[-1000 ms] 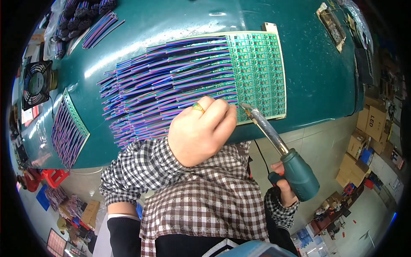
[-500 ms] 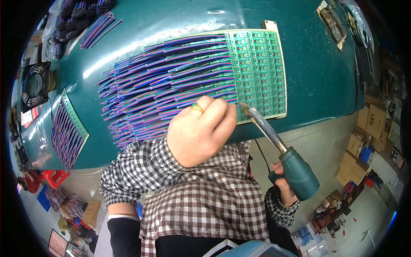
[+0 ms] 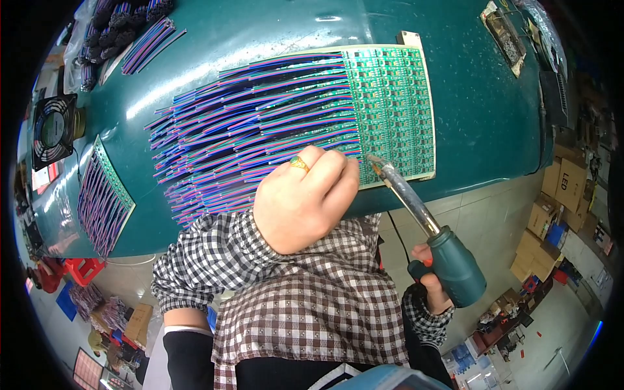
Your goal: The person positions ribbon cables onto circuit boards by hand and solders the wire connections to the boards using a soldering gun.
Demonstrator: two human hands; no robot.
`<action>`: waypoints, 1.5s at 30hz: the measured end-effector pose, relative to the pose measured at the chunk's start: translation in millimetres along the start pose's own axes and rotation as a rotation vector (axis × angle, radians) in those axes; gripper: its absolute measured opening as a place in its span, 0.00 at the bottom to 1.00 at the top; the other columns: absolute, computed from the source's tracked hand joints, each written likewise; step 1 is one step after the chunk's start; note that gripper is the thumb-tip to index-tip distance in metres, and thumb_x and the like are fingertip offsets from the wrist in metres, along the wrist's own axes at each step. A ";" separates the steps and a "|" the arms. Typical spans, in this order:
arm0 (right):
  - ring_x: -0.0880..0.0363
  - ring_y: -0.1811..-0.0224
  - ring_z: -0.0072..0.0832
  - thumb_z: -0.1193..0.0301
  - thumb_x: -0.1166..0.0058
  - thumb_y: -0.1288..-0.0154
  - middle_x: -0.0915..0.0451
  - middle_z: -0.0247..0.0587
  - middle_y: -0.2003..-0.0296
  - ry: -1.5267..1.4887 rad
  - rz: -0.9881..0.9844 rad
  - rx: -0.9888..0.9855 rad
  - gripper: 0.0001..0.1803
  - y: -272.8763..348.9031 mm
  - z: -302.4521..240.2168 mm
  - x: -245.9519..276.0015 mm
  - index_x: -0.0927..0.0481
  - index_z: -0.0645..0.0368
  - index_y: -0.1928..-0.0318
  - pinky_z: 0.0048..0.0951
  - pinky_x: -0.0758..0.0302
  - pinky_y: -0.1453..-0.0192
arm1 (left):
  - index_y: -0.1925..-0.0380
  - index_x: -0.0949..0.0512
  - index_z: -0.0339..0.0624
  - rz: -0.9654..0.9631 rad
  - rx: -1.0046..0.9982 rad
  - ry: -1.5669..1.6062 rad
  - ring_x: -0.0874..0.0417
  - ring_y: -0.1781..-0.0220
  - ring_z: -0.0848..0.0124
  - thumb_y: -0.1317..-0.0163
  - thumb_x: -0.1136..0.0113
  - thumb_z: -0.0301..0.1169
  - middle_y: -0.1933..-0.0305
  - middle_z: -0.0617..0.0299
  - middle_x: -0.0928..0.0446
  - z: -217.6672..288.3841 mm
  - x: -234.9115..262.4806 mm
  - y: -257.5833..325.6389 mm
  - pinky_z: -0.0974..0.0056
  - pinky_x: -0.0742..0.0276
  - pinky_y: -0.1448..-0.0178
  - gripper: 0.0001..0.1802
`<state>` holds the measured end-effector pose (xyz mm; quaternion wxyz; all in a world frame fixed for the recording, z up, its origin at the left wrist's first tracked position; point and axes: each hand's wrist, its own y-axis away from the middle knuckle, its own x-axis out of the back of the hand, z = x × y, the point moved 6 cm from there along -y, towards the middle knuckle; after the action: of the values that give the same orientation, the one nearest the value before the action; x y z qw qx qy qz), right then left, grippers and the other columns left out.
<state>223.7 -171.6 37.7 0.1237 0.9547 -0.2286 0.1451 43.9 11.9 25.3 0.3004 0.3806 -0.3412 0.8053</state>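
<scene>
My left hand (image 3: 307, 198), a ring on one finger, is curled closed over the near edge of a green circuit-board panel (image 3: 393, 107). Whatever its fingertips pinch is hidden beneath it. Rows of multicoloured ribbon wires (image 3: 260, 110) run leftward from the panel and pass beside and under this hand. In my right hand (image 3: 434, 289) is a dark green soldering gun (image 3: 458, 266), gripped by its handle. Its metal barrel slants up and left, with the tip just right of my left fingers, at the panel's near part.
A smaller board with wires (image 3: 107, 195) lies at the left, near a black fan (image 3: 55, 130). Wire bundles (image 3: 120, 29) are heaped at the far left. A small metal block (image 3: 409, 39) sits at the panel's far corner. At the far right is a dark, stained tray (image 3: 504, 39).
The soldering gun has shifted slightly down and to the right. My left hand, the panel and the wires look the same.
</scene>
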 end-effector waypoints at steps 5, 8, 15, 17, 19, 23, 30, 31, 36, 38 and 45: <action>0.19 0.68 0.26 0.58 0.19 0.56 0.17 0.40 0.68 -0.095 -0.002 -0.036 0.32 -3.7 -1.7 -4.9 0.18 0.69 0.57 0.25 0.23 0.62 | 0.60 0.18 0.35 0.000 0.001 0.000 0.21 0.66 0.67 0.55 0.36 0.22 0.64 0.61 0.23 -0.3 -0.6 -0.1 0.66 0.22 0.67 0.17; 0.19 0.68 0.24 0.57 0.19 0.57 0.17 0.38 0.69 -0.078 0.010 -0.060 0.32 -1.4 0.9 -4.2 0.18 0.68 0.58 0.24 0.23 0.63 | 0.60 0.18 0.36 0.003 0.004 -0.001 0.21 0.67 0.67 0.55 0.36 0.22 0.64 0.61 0.24 0.3 -0.1 0.7 0.66 0.23 0.67 0.17; 0.19 0.68 0.24 0.56 0.18 0.58 0.17 0.38 0.70 -0.007 0.012 -0.078 0.33 0.4 4.8 -0.6 0.18 0.68 0.59 0.23 0.23 0.63 | 0.61 0.18 0.36 0.003 0.008 0.002 0.21 0.67 0.67 0.54 0.36 0.22 0.64 0.61 0.24 0.3 -1.4 0.6 0.66 0.23 0.67 0.17; 0.19 0.67 0.25 0.57 0.19 0.57 0.17 0.38 0.69 0.063 -0.030 0.029 0.33 -0.1 6.1 1.6 0.19 0.69 0.57 0.25 0.22 0.61 | 0.61 0.18 0.36 0.000 0.007 0.002 0.21 0.67 0.67 0.54 0.36 0.22 0.64 0.61 0.24 -1.1 -3.3 -0.2 0.66 0.23 0.67 0.16; 0.18 0.67 0.26 0.57 0.19 0.56 0.16 0.39 0.68 -0.011 -0.003 -0.025 0.33 0.0 -0.9 -1.2 0.19 0.70 0.57 0.26 0.22 0.60 | 0.61 0.18 0.36 0.010 -0.001 -0.002 0.21 0.67 0.67 0.54 0.36 0.22 0.64 0.61 0.24 -0.1 -0.3 0.6 0.66 0.23 0.67 0.16; 0.17 0.65 0.28 0.58 0.19 0.55 0.16 0.43 0.67 -0.113 0.011 -0.073 0.34 -1.5 -0.7 0.0 0.21 0.72 0.56 0.28 0.20 0.58 | 0.60 0.18 0.36 0.005 -0.013 -0.012 0.21 0.67 0.67 0.54 0.36 0.22 0.64 0.61 0.23 -1.2 1.0 -1.3 0.66 0.23 0.68 0.16; 0.15 0.64 0.31 0.59 0.18 0.57 0.15 0.45 0.66 -0.176 0.121 -0.091 0.37 7.5 6.3 0.5 0.22 0.73 0.54 0.31 0.18 0.54 | 0.60 0.18 0.37 0.006 -0.012 -0.016 0.22 0.68 0.67 0.54 0.36 0.22 0.64 0.62 0.24 -2.0 -1.6 3.5 0.65 0.24 0.68 0.16; 0.15 0.63 0.31 0.58 0.18 0.56 0.15 0.46 0.66 -0.158 0.085 -0.089 0.38 5.4 7.3 0.7 0.23 0.73 0.53 0.33 0.17 0.54 | 0.60 0.18 0.37 0.007 -0.013 -0.015 0.22 0.68 0.67 0.54 0.36 0.22 0.64 0.62 0.24 -2.5 -1.8 3.7 0.65 0.24 0.68 0.16; 0.15 0.64 0.33 0.58 0.18 0.57 0.16 0.46 0.67 -0.132 0.046 -0.069 0.41 -0.1 12.5 3.2 0.26 0.74 0.51 0.36 0.16 0.54 | 0.60 0.18 0.37 -0.007 -0.016 0.000 0.22 0.68 0.66 0.54 0.35 0.22 0.64 0.61 0.24 -4.3 -4.5 -1.1 0.65 0.24 0.67 0.17; 0.16 0.63 0.35 0.57 0.22 0.51 0.17 0.47 0.66 -0.221 0.063 -0.018 0.40 -3.0 10.3 7.6 0.27 0.75 0.48 0.38 0.16 0.54 | 0.59 0.18 0.37 0.006 -0.045 0.026 0.22 0.68 0.66 0.54 0.35 0.22 0.64 0.61 0.24 -3.5 -4.3 -8.5 0.65 0.24 0.67 0.18; 0.17 0.60 0.35 0.62 0.46 0.28 0.19 0.49 0.61 -0.336 0.459 0.332 0.26 -82.5 -28.8 70.6 0.29 0.74 0.41 0.32 0.14 0.62 | 0.60 0.18 0.38 0.081 -0.041 -0.047 0.23 0.67 0.66 0.54 0.38 0.25 0.65 0.61 0.25 -4.6 6.2 -0.9 0.65 0.24 0.67 0.17</action>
<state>316.6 -119.8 74.0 -0.1091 0.8960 -0.4281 0.0448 39.3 17.4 28.5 0.2673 0.3789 -0.3798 0.8005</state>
